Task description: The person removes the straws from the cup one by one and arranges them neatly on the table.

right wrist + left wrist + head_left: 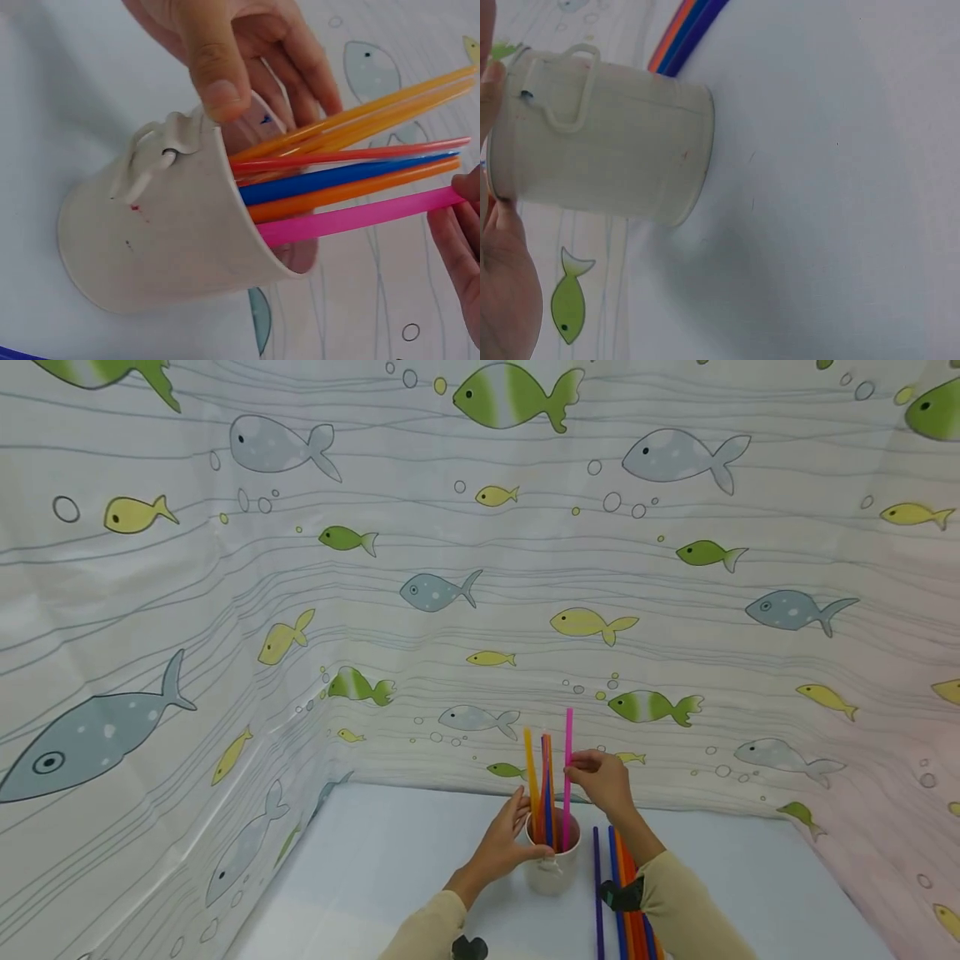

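Note:
A white metal pail (551, 878) with a small handle stands on the table, holding several coloured plastic straws (330, 180) that lean out of its mouth. My left hand (498, 843) grips the pail's rim, thumb on the near side and fingers round the far side. With thumb and fingertips, my right hand (603, 781) pinches a pink straw (567, 739) partway up. The straw's lower end is inside the pail, hidden by the wall. Yellow, red, blue and orange straws stand beside it.
To the pail's right, several blue, orange and purple straws (621, 860) lie on the white table (360, 860), partly under the right forearm. A fish-patterned cloth (420, 652) hangs behind the table and along its sides.

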### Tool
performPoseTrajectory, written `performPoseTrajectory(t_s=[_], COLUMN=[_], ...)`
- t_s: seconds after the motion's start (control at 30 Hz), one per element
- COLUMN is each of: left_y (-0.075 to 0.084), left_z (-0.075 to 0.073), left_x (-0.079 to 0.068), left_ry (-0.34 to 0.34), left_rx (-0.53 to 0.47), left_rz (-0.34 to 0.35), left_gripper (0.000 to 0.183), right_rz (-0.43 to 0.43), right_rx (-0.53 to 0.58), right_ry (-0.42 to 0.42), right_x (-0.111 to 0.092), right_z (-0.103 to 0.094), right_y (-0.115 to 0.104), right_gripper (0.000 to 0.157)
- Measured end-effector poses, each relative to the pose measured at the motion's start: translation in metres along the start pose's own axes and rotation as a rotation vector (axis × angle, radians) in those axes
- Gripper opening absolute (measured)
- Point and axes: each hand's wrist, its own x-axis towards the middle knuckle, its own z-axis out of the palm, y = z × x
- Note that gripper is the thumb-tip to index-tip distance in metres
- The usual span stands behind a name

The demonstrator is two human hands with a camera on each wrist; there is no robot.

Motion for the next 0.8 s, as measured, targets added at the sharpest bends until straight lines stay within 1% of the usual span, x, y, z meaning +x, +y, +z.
performPoseTrajectory(t_s=[0.2, 0.4, 0.5, 0.63, 0.8], left_y=[0.001, 0.000, 0.000, -0.001, -0.002], left_z=[0.000, 0.000, -0.001, -0.001, -0.001], left_x=[-0.002, -0.002, -0.002, -0.002, -0.002], left_ry=[-0.001, -0.005, -0.006, -0.010, -0.013], left_rx=[0.005, 0.004, 0.004, 0.006, 0.004], left_rz=[-0.002, 0.014, 0.025, 0.030, 0.032], left_gripper=[0.105, 0.106, 0.106, 0.107, 0.108], right_rz=[-0.041, -0.082, -0.083, -0.067, -0.051], right_rx=[0.024, 0.036, 0.017, -0.003, -0.001], right_ry=[0.025, 0.051, 0.064, 0.084, 0.092], right_x=[0.005, 0.014, 0.016, 0.016, 0.012], right_z=[-0.021, -0.050, -0.065, -0.081, -0.093], right_y=[-0.018, -0.036, -0.042, -0.041, -0.027], right_gripper=[0.027, 0.031, 0.034, 0.035, 0.037])
